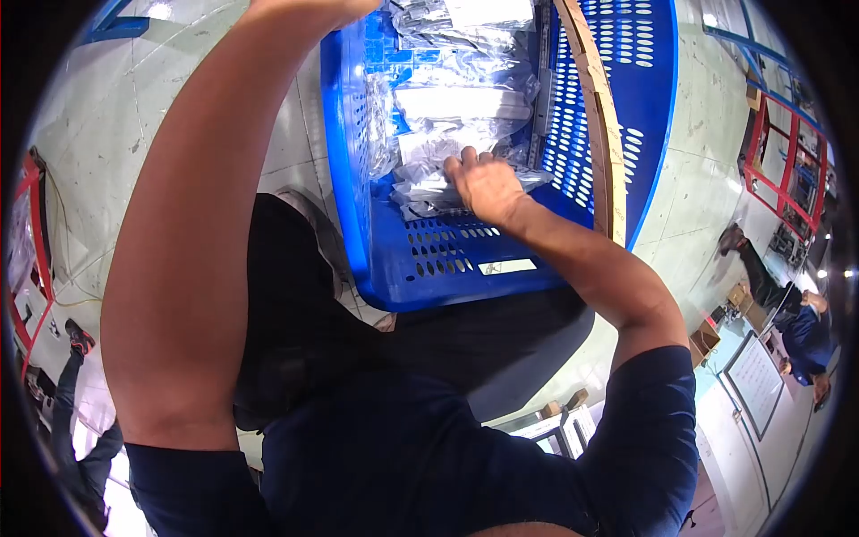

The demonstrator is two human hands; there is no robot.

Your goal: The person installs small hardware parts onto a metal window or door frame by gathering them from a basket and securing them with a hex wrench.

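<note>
A blue perforated plastic crate [358, 224] sits in front of me, holding several clear plastic-wrapped packets [456, 103] with white contents. My right hand [485, 186] is inside the crate near its front wall, fingers curled down onto a crumpled clear packet [420, 192] at the bottom of the pile. My left forearm [206, 206] stretches up along the crate's left side to the top edge of the view. The left hand itself is cut off there, so I cannot see what it touches.
A brown cardboard strip [598, 116] stands along the right inside of the crate. A white label [506, 267] is on the crate's front wall. Red metal racks [780, 157] stand at the right. Other people are at the right [787, 309] and lower left [76, 421].
</note>
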